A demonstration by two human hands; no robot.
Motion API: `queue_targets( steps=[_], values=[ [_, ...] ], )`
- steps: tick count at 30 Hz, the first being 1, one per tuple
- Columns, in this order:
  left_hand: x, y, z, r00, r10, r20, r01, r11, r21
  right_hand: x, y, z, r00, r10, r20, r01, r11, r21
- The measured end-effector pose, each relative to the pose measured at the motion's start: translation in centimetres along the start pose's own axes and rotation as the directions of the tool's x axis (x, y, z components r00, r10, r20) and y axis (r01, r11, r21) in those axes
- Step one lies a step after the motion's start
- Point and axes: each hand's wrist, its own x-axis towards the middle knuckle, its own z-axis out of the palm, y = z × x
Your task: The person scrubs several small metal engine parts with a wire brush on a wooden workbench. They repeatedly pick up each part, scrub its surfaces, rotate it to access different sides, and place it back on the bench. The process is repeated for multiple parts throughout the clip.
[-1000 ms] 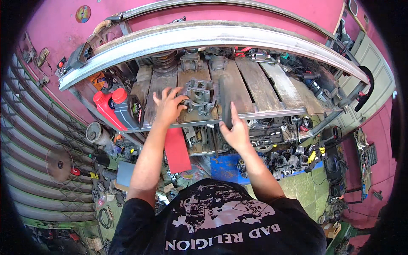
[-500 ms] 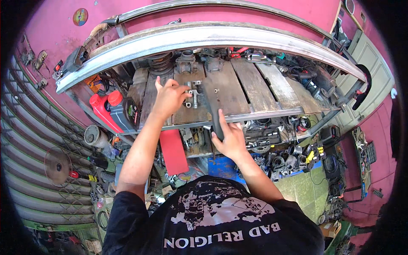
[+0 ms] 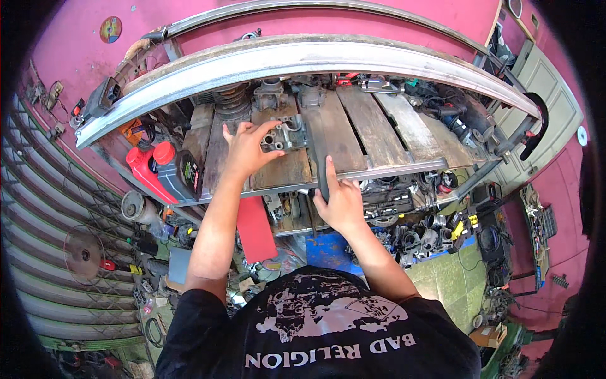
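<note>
A metal engine cylinder head [image 3: 291, 135] with round openings lies on the planks of the workbench. My left hand [image 3: 247, 151] grips its left side, with thumb and index finger spread along opposite edges. In my right hand [image 3: 343, 203] is a dark flat tool [image 3: 315, 146], file-like, though I cannot tell its exact kind. Its blade stands along the right side of the cylinder head, close to it. My right index finger stretches along the tool while the other fingers close around its lower end.
Greasy engine parts [image 3: 270, 95] line the back of the bench beneath a pale metal beam [image 3: 303, 55]. A red bottle [image 3: 146, 170] and a dark bottle [image 3: 180, 169] stand at its left end. Below sit a lower shelf of parts and a blue tray [image 3: 331, 249].
My left thumb and index finger have spread around the cylinder head, which shows a different face now. The flat tool, blurred before, appears sharper beside it. The whole view has shifted slightly.
</note>
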Motion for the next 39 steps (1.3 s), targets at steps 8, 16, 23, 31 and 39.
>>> queue_targets(
  steps=[8,16,23,31,39],
  values=[
    [0.7,-0.6,1.0,0.989,-0.137,0.06,0.141,0.988,-0.067,3.7,1.6,-1.0,0.998,0.04,0.049,-0.042,0.997,0.058],
    [0.6,0.0,0.0,0.976,-0.192,0.1,0.197,0.979,-0.052,3.6,-1.3,-2.3,0.99,0.033,0.134,-0.039,0.998,0.043],
    [-0.2,0.5,0.2,0.976,-0.203,0.083,0.208,0.976,-0.063,3.9,-3.9,-0.5,0.988,0.074,0.136,-0.094,0.985,0.143],
    [0.0,0.8,-1.3,0.961,-0.196,0.193,0.205,0.978,-0.029,2.1,-1.7,2.4,0.998,-0.045,0.044,0.032,0.963,0.269],
    [-0.3,0.2,-0.1,0.978,-0.176,0.112,0.18,0.983,-0.024,1.5,-4.8,3.3,0.989,-0.102,-0.107,0.113,0.988,0.107]
  ],
)
